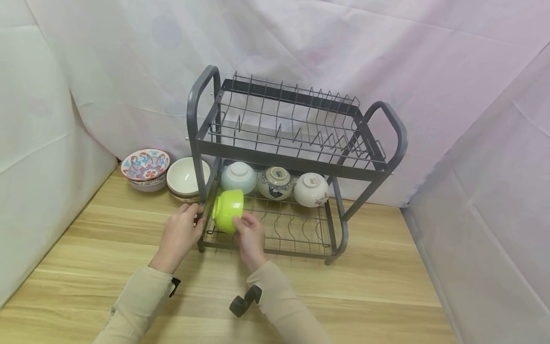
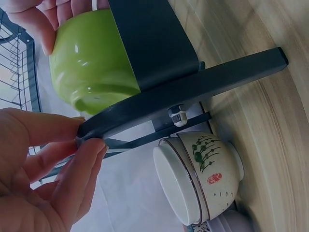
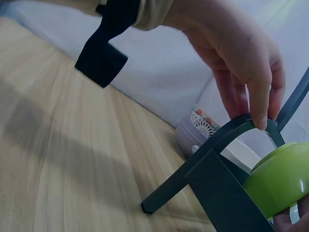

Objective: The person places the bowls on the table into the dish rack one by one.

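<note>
Green bowl (image 1: 229,210): was tilted on its side above the left end of the lower shelf (image 1: 275,251), foot pointing left; contact with the shelf could not be told.
Right hand (image 1: 250,236): its grip grasped the green bowl near the rim, presumably to control its tilt while leaving the foot uncovered.
Left hand (image 1: 178,231): its grip pinched the curved frame at the left front of the rack (image 1: 292,161), likely to steady it.
Overturned row: a pale blue bowl (image 1: 237,179), a patterned bowl (image 1: 275,186) and a white bowl (image 1: 310,192) sat foot-up along the back of the shelf, probably because wide rims bridged the wires securely.
Stacks: the red-and-blue bowls (image 1: 146,167) and cream bowls (image 1: 186,176) stood nested on the bench (image 1: 365,286), left of the rack, perhaps to save room.
</note>
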`<state>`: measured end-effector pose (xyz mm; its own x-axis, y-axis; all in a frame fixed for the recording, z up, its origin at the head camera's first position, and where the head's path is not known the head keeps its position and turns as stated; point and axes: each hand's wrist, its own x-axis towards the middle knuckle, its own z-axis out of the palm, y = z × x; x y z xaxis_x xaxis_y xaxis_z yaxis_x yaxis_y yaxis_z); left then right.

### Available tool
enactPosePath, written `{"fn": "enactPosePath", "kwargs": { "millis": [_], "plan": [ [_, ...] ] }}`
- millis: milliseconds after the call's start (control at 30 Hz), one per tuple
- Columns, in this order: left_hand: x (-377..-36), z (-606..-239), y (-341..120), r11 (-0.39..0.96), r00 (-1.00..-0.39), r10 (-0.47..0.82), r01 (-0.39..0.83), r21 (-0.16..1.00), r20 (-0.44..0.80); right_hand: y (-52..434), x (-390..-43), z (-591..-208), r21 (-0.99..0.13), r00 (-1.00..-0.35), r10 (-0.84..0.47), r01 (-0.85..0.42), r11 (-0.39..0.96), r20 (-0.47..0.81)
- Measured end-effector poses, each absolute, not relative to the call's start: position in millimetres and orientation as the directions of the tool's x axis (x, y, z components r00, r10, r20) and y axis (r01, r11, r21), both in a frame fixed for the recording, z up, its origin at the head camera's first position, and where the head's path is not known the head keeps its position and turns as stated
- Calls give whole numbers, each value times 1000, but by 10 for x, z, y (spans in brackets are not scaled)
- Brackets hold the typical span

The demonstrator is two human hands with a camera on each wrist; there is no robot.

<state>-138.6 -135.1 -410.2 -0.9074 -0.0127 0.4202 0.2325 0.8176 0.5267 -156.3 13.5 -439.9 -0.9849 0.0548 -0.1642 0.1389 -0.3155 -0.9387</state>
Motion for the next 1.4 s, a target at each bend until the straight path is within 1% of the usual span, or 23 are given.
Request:
{"fn": "enactPosePath", "kwargs": {
  "millis": [200,333,467,767,900,1067,1400],
  "plan": [
    [-1386,-4104,-1344,817,-903,-14,237,525,429,91,-1540,-4419,-992,-993,81,73,-100,-81],
    [-1385,-4108,-1339,818,-901,-13,240,523,434,60,-1519,-4426,-999,-996,85,40,-7,-41],
    [-1380,-4110,-1339,818,-898,-10,246,520,440,42,-1504,-4425,-999,-996,84,5,54,0],
    [-1387,-4096,-1341,821,-911,-3,233,521,412,28,-1489,-4423,-998,-998,59,-4,55,7],
    [-1390,-4083,-1339,822,-915,-3,227,523,403,10,-1492,-4430,-999,-998,48,-28,45,31],
    [-1389,-4074,-1340,822,-912,-3,232,520,411,6,-1506,-4443,-995,-997,17,-70,64,72],
    [-1393,-4096,-1351,825,-912,-4,230,516,411,106,-1505,-4435,-992,-997,-67,-41,117,33]
  ]
}}
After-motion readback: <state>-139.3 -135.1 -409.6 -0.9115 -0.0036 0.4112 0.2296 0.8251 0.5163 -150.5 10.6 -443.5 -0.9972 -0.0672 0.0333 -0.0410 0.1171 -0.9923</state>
